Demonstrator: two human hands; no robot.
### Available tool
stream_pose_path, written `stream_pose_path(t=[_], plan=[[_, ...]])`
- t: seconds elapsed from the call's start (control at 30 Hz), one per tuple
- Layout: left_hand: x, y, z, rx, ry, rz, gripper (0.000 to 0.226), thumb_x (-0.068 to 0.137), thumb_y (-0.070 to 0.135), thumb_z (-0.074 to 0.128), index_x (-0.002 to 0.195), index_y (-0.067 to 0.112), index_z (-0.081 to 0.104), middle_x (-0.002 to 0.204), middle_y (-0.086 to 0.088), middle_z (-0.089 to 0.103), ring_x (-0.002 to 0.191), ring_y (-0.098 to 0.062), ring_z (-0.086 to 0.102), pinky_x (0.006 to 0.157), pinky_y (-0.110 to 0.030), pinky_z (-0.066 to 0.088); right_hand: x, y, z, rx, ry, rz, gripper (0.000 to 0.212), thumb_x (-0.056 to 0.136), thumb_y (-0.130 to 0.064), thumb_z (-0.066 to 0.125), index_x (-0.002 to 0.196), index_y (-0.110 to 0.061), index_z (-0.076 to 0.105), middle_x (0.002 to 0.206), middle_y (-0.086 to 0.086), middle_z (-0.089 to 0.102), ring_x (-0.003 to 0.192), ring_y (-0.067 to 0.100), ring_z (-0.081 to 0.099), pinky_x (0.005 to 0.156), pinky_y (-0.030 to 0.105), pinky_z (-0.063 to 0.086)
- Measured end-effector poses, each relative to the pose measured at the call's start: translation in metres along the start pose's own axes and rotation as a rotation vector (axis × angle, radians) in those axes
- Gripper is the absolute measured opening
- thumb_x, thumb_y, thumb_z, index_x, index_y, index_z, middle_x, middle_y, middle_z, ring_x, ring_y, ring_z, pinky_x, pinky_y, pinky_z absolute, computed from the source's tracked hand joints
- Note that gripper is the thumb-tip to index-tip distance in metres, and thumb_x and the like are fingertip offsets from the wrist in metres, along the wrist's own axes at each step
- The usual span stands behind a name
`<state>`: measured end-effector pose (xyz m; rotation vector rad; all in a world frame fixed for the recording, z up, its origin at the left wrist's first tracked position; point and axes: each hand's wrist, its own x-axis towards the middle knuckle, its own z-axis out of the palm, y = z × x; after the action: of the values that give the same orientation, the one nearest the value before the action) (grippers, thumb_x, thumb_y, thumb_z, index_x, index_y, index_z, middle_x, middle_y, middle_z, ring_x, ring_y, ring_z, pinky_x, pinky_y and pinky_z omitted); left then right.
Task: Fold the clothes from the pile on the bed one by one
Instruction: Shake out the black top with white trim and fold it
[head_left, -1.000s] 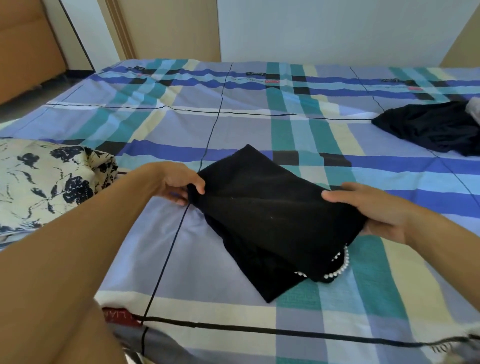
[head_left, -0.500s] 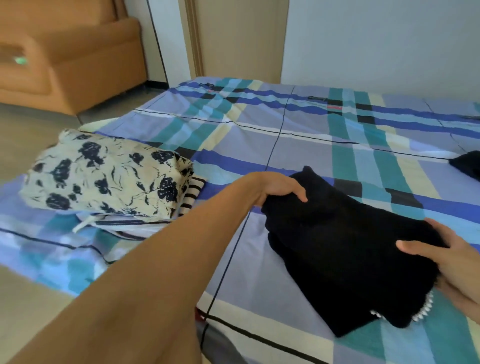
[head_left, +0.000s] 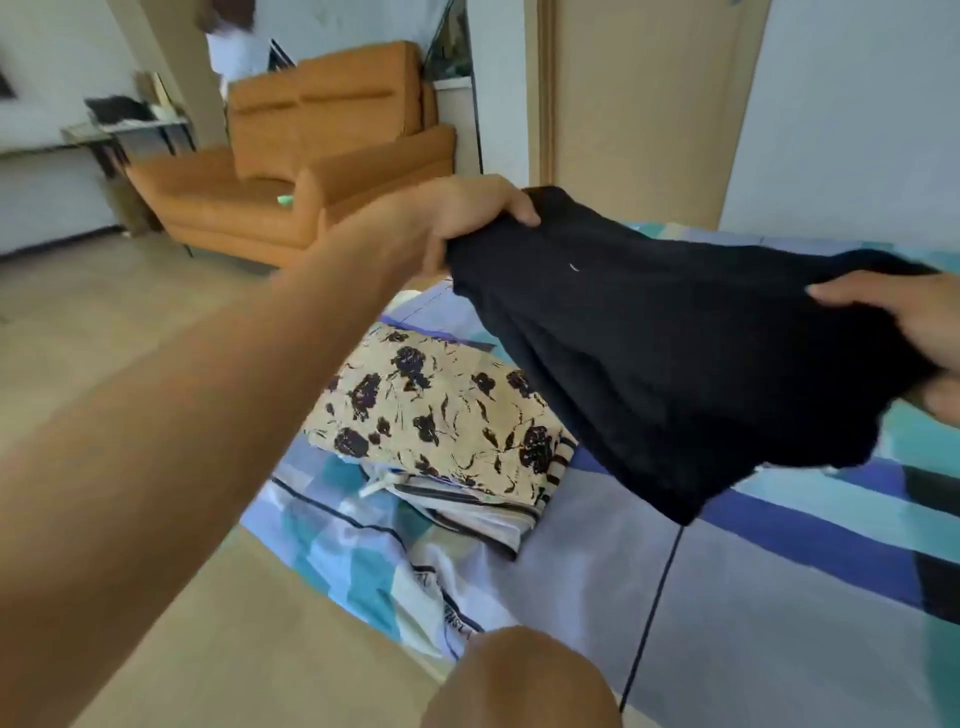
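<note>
**Operator:** My left hand (head_left: 467, 221) is clenched round the left edge of the folded black garment (head_left: 675, 353), which I'm holding in the air over the bed (head_left: 779, 613).

**Spotter:** And below it?

**Operator:** The stack of folded clothes (head_left: 467, 504), with the floral piece (head_left: 441, 410) on top, sits near the bed's corner. The black bundle hangs above and just right of it, its lower corner sagging.

**Spotter:** Right side?

**Operator:** My right hand (head_left: 906, 322) pinches the other edge, thumb on top. The fingers are underneath and partly hidden.

**Spotter:** How do you land it?

**Operator:** I'd hold both edges level so the folds don't slide open. Then I'd bring it square over the floral piece, lower the sagging layer first, and let go with both hands together.
</note>
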<state>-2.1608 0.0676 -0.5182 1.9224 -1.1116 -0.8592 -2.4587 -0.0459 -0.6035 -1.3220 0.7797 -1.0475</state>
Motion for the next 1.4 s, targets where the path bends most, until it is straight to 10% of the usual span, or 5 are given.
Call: stream_pose_path(t=[0.17, 0.57, 0.77, 0.97, 1.4], plan=[[0.018, -0.041, -0.103, 0.056, 0.236, -0.127, 0.042, 0.080, 0.020, 0.055, 0.115, -0.001, 0.061, 0.050, -0.008, 0.067, 0.041, -0.019, 0.065, 0.044, -0.022, 0.052, 0.043, -0.008, 0.107, -0.041, -0.135, 0.172, 0.021, 0.081, -0.013, 0.075, 0.101, -0.017, 0.072, 0.104, 0.002, 0.076, 0.100, 0.019, 0.070, 0.082, 0.032, 0.056], [0.058, -0.213, -0.095, 0.354, 0.310, -0.297, 0.059, 0.063, 0.015, 0.059, 0.121, 0.008, 0.054, 0.113, -0.019, 0.060, 0.100, -0.035, 0.057, 0.087, -0.039, 0.047, 0.045, 0.119, 0.177, -0.513, -0.150, 0.334, 0.111, 0.082, -0.022, 0.076, 0.159, -0.021, -0.004, 0.152, 0.010, 0.036, 0.132, 0.033, 0.046, 0.099, 0.037, 0.044], [0.053, -0.205, -0.049, 0.811, 0.467, 0.390, 0.065, 0.086, 0.056, 0.031, 0.140, 0.026, 0.050, 0.142, -0.005, 0.046, 0.133, -0.028, 0.040, 0.107, -0.049, 0.034, 0.018, 0.081, 0.214, -0.928, -0.019, -0.367, 0.090, 0.090, -0.033, 0.067, 0.158, -0.023, 0.010, 0.153, 0.007, 0.029, 0.140, 0.028, 0.035, 0.114, 0.045, 0.034], [0.065, -0.233, -0.028, 0.780, 0.351, 0.291, 0.082, 0.083, 0.076, 0.010, 0.146, 0.036, 0.042, 0.157, 0.006, 0.037, 0.150, -0.017, 0.022, 0.120, -0.055, 0.011, 0.005, 0.135, 0.229, -1.246, -0.372, -0.273, 0.076, 0.097, -0.068, 0.023, 0.158, -0.024, 0.017, 0.164, 0.006, 0.019, 0.152, 0.027, 0.014, 0.123, 0.052, 0.008], [0.091, -0.268, 0.011, 0.695, 0.518, 0.273, 0.065, 0.089, 0.071, 0.022, 0.138, 0.038, 0.049, 0.140, 0.014, 0.054, 0.132, -0.012, 0.046, 0.108, -0.047, 0.034, 0.022, 0.207, 0.210, -1.117, -0.219, -0.281, 0.083, 0.088, -0.079, 0.015, 0.152, -0.031, 0.035, 0.150, -0.001, 0.048, 0.141, 0.017, 0.039, 0.120, 0.047, 0.025]])
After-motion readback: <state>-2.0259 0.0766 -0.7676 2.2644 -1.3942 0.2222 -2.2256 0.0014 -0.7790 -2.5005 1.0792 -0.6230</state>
